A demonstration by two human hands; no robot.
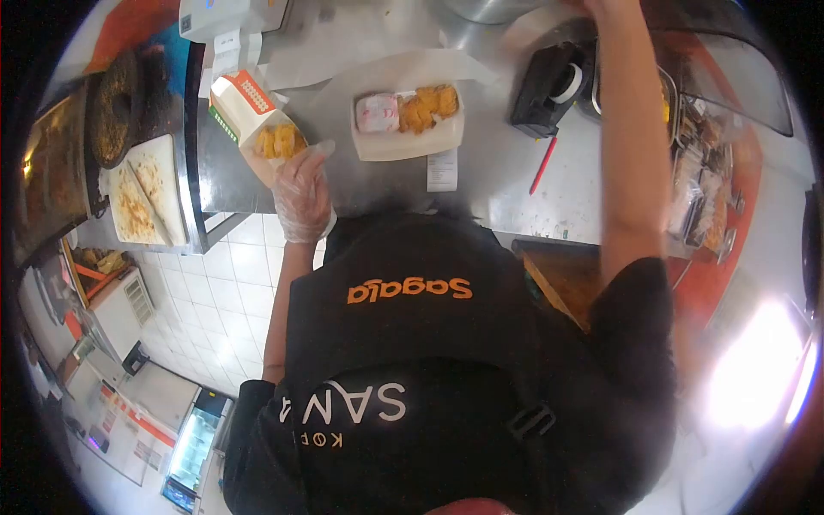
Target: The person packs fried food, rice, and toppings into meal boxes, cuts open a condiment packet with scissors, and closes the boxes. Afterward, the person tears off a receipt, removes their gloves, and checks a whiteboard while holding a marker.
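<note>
My left hand (302, 199), in a clear plastic glove, grips the near end of an open takeaway box (243, 107) with white, orange and green sides. Golden fried pieces (279, 142) lie in that box. To its right stands an open white paper box (408, 148) with a wrapped packet (377, 112) and several pieces of fried chicken (427, 109). My right arm (635, 137) reaches to the top of the view. My right hand (605, 5) is mostly cut off by the upper edge, its fingers hidden.
On the steel counter lie a printed receipt (442, 172), a red pen (543, 166) and a black tape dispenser (549, 90). A receipt printer (227, 17) sits at upper left. White cutting boards (144, 190) rest beyond the counter's left edge. Packaged goods (704, 202) line the right side.
</note>
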